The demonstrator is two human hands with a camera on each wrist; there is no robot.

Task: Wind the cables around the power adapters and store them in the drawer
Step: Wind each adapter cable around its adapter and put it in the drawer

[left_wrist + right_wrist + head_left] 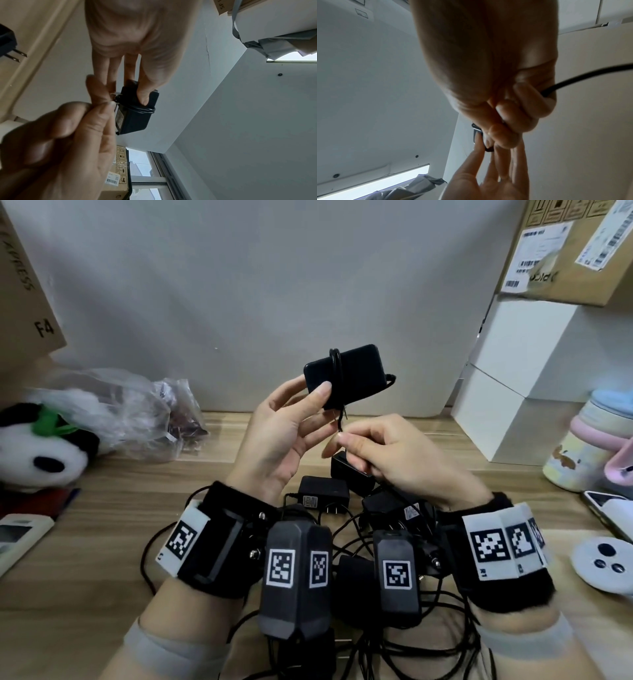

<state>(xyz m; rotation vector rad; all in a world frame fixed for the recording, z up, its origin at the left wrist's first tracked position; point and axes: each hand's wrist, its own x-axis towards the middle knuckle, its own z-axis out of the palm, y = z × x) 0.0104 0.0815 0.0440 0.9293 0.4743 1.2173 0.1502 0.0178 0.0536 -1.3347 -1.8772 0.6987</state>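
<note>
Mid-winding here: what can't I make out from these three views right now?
- Drawer: in no view.
- Cable below the right hand: head view, hidden by fingers.
- Label on the held adapter: left wrist view, too small.
- Adapter in right wrist view: covered by both hands.
- Table pile: head view, wrist cameras block it.

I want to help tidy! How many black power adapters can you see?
5 power adapters: one held by the left hand; four on the desk: one under the right hand, one with prongs, one right of it, one between the wrists. More may be hidden.
</note>
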